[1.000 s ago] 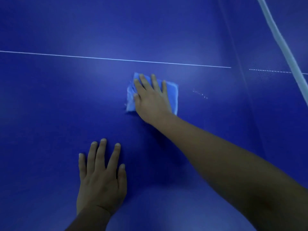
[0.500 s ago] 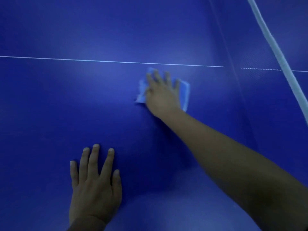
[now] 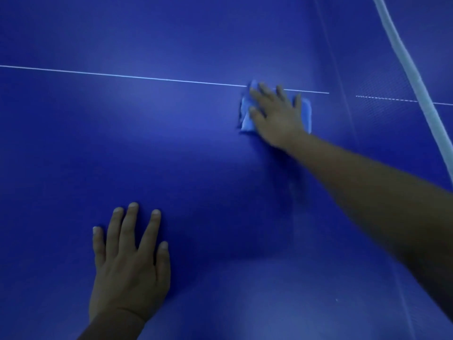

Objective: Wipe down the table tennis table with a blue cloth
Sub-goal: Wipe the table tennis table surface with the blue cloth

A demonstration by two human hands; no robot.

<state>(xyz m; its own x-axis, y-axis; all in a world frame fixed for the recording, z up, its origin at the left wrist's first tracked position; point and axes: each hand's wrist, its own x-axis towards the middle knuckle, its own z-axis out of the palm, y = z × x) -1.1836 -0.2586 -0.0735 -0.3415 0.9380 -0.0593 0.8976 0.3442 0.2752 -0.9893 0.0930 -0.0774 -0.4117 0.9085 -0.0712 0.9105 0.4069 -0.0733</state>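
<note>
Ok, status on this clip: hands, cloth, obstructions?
Right hand flat on light blue cloth, at white line. Left hand braced on blue table. Nothing blocking.

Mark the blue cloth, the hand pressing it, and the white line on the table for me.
blue cloth (image 3: 246, 122): head view, its bare lower-left corner.
right hand (image 3: 278, 116): head view, back of the hand.
white line (image 3: 147, 78): head view, mid-stretch, left of the cloth.

The dark blue desk (image 3: 171, 148) filled the view, crossed by a thin white line (image 3: 122, 75). A folded blue cloth (image 3: 246, 119) lay on it at that line, pressed flat under the right hand (image 3: 277, 116). The left hand (image 3: 130, 266) rested flat on the near surface, well apart from the cloth.
</note>
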